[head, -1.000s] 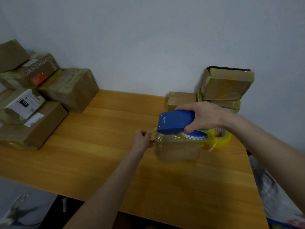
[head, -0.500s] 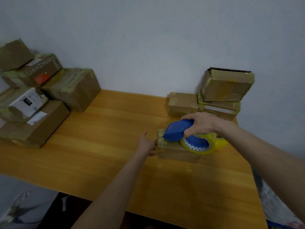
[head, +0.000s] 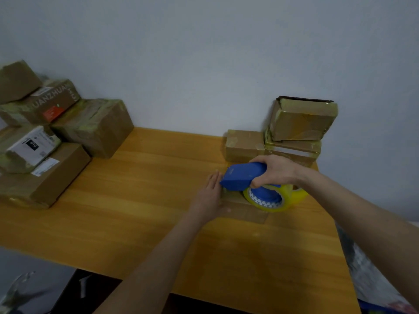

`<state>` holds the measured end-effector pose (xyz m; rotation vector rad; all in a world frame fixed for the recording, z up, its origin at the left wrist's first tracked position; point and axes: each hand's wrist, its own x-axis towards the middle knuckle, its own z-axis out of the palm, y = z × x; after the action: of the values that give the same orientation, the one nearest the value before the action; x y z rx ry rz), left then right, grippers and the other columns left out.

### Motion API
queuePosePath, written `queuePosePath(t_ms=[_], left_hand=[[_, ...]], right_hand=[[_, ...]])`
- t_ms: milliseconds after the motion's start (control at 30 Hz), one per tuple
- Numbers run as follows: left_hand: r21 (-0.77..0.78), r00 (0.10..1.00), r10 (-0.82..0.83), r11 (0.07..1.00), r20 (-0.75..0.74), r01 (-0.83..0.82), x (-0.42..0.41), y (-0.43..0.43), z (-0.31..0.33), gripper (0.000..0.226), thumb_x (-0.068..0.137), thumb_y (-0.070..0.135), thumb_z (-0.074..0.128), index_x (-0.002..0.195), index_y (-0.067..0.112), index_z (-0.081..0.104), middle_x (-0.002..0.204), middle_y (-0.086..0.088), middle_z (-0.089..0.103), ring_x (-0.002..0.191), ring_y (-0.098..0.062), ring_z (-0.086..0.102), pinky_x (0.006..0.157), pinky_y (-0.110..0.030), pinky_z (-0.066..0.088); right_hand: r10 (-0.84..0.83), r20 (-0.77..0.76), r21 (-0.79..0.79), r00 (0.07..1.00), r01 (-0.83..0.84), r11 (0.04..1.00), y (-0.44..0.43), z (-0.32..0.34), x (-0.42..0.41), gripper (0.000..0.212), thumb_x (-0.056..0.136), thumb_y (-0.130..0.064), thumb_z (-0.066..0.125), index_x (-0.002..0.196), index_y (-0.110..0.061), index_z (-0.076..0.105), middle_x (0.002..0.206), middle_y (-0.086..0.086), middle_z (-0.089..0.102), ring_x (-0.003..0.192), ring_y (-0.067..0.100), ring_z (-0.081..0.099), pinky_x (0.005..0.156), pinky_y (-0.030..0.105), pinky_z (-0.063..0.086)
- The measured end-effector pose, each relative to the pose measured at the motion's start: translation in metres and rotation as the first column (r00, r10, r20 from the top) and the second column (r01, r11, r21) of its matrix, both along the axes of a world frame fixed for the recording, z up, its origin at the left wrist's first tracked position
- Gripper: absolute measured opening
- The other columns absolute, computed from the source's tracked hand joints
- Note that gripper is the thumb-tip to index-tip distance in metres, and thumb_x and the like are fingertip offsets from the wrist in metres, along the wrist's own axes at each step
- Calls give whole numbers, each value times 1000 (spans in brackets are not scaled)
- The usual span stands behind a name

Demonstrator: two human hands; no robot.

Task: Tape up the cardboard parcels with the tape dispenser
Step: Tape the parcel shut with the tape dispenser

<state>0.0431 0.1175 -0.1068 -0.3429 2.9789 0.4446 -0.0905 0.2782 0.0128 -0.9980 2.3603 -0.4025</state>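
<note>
"What's over there?"

"A grey wall (head: 204, 64) with a wooden table (head: 136, 211) pushed against it. At the table's left end there's a heap of taped cardboard parcels (head: 95, 125), several deep. One of them has a white label (head: 31, 146) facing up."

"And on the right?"

"A smaller stack of parcels (head: 294, 146) at the back corner, against the wall. The top one (head: 301, 120) sits tilted, and a little box (head: 244, 145) stands just beside the stack on its left."

"Which one is being taped?"

"A flat brown parcel (head: 244, 213) lying on the table just in front of that stack. The blue tape dispenser (head: 242, 175) is on top of it, with its nose down on the parcel's left end. Its yellowish roll of tape (head: 288, 197) hangs over the right part."

"Who's holding what?"

"The right hand (head: 275, 169) has its fingers wrapped round the dispenser's handle from above, a firm grip. The left hand (head: 209, 196) grips nothing. It lies flat against the parcel's left end, fingers straight and together, pointing away from the person, the thumb reaching onto the near edge."
</note>
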Motion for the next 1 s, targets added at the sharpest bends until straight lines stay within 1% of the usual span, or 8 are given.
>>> queuePosePath(t_ms=[133,233,533,633,767,833,900,1000], left_hand=[[-95,1000,-12,995,-5,12,-9,-13,1,103,81,45,70,153,19,2,154,-3,14,140,-24,20,111,-37,29],[-88,998,-63,994,-14,61,-13,-19,3,94,79,39,73,151,22,14,150,-3,22,136,-23,25,110,-37,32],[-106,985,-155,983,-71,147,3,-43,9,92,78,31,75,150,24,19,151,2,19,137,-19,23,103,-35,41],[-70,984,-159,986,-78,153,12,-55,8,91,78,24,74,151,24,19,150,1,18,134,-20,28,102,-34,39],[-38,991,-115,993,-63,112,26,-67,5,90,80,27,72,151,24,17,152,3,15,130,-22,35,97,-33,40],[-29,998,-54,998,-43,53,27,-63,5,94,83,28,70,153,22,7,159,2,6,140,-23,24,107,-36,35],[-155,999,-28,988,-25,23,26,-55,5,95,88,31,64,153,16,-3,160,-2,-9,148,-23,-1,118,-36,12],[-294,994,-80,954,-70,56,29,-34,3,90,94,29,53,148,12,-16,155,-6,-25,142,-19,-24,116,-32,-11]], right_hand=[[44,-28,-4,999,-44,999,4,0,4,63,68,-46,77,125,-35,52,111,-8,60,98,16,59,87,40,54],[77,-78,-1,994,-78,997,6,3,4,60,68,-49,75,123,-39,53,108,-10,61,95,14,59,84,40,55],[171,21,-68,985,-169,983,2,18,1,50,71,-38,75,118,-37,56,104,-9,62,94,12,60,86,39,55],[145,56,-73,988,-141,987,5,19,0,53,62,-47,71,114,-39,58,100,-12,63,90,10,62,84,37,55],[77,10,-52,997,-77,996,15,12,-9,59,52,-57,64,109,-42,59,97,-16,64,86,6,62,81,35,55],[74,11,-27,997,-73,997,15,2,-8,58,58,-54,69,113,-41,57,101,-15,63,89,8,61,82,34,54],[58,18,-6,998,-58,998,14,-9,-6,59,61,-51,70,117,-39,56,103,-13,63,90,9,60,82,34,53],[39,9,12,999,-39,999,9,-13,-6,69,52,-59,62,119,-41,55,101,-15,62,88,6,59,74,29,50]])
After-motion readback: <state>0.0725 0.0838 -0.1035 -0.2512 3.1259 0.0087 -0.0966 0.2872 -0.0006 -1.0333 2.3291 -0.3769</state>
